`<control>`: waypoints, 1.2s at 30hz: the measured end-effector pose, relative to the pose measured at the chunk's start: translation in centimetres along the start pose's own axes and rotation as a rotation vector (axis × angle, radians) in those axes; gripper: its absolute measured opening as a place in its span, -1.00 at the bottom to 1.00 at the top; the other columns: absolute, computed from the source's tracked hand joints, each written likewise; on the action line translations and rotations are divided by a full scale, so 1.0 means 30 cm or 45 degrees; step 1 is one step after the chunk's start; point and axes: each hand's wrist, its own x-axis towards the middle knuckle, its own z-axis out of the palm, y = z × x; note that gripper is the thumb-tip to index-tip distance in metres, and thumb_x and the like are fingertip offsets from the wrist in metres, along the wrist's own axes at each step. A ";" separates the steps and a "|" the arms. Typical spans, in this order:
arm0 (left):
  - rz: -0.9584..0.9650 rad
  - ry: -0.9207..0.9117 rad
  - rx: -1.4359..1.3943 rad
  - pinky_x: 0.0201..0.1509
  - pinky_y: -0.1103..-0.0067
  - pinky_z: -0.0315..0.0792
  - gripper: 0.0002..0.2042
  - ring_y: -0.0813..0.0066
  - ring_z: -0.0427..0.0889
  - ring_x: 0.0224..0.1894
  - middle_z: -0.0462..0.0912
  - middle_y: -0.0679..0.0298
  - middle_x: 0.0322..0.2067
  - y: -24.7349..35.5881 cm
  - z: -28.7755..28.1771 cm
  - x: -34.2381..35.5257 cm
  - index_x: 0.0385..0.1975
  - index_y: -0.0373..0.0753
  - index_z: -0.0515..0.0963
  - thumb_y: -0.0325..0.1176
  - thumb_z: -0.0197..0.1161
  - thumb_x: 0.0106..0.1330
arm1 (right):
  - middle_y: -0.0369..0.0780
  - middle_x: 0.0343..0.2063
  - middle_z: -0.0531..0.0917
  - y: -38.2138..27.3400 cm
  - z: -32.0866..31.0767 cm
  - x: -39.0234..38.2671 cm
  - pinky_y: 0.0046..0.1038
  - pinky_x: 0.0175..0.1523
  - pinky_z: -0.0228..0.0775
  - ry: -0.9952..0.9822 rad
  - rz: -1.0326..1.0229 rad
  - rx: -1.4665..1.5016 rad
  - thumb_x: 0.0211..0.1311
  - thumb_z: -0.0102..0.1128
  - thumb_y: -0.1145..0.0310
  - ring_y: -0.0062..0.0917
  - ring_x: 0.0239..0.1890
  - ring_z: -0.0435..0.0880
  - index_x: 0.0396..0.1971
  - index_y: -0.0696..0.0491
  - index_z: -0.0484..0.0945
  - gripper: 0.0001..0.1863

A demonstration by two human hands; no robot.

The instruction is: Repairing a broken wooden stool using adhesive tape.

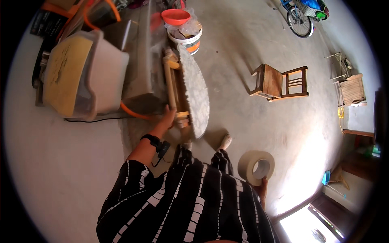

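A small table stands on its edge ahead of me, its round marbled top (195, 95) facing right and its wooden leg frame (172, 83) facing left. My left hand (170, 115) is at the near end of that frame, fingers bent round the wood; part of the grip is blurred. Low on my right, a large, wide roll of pale tape (245, 167) hangs beside my leg. The fingers of my right hand (263, 185) are closed on its lower rim, and the rest of that hand is partly hidden.
Left of the table is a bench (139, 87) bearing a pale plastic tub (109, 67). Beyond it stands a white bucket (190, 41) topped by a red bowl (176, 16). A wooden chair (272, 81) lies ahead right; a bicycle (300, 22) is at the far right.
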 end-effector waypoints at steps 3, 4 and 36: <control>-0.178 0.157 -0.028 0.23 0.30 0.11 -0.21 0.10 0.00 0.29 -0.11 0.02 0.29 0.101 0.073 -0.002 0.31 -0.21 -0.29 -0.05 0.04 0.26 | -0.08 0.10 0.30 -0.044 -0.123 0.087 -0.10 0.19 0.18 -0.021 0.003 0.120 0.10 0.04 -0.05 -0.27 0.15 0.32 0.16 0.07 0.12 -0.28; -0.167 0.247 0.184 0.10 0.26 0.29 -0.18 0.06 0.10 0.24 -0.05 -0.02 0.26 0.001 0.032 0.103 0.31 -0.18 -0.28 -0.08 0.11 0.22 | -0.07 0.09 0.30 -0.090 -0.134 0.106 -0.10 0.19 0.19 -0.016 0.025 0.094 0.07 0.07 -0.06 -0.26 0.15 0.31 0.17 0.08 0.12 -0.26; -0.407 0.096 -0.378 -0.55 0.47 0.42 -0.75 0.41 0.44 -0.61 0.41 0.27 -0.64 0.266 0.572 0.464 -0.45 -0.19 0.43 -0.18 0.31 0.07 | -0.18 -0.02 0.42 -0.301 -0.371 0.229 -0.25 -0.01 0.39 0.372 0.073 0.268 0.03 0.07 -0.07 -0.38 0.02 0.45 0.14 0.05 0.18 -0.28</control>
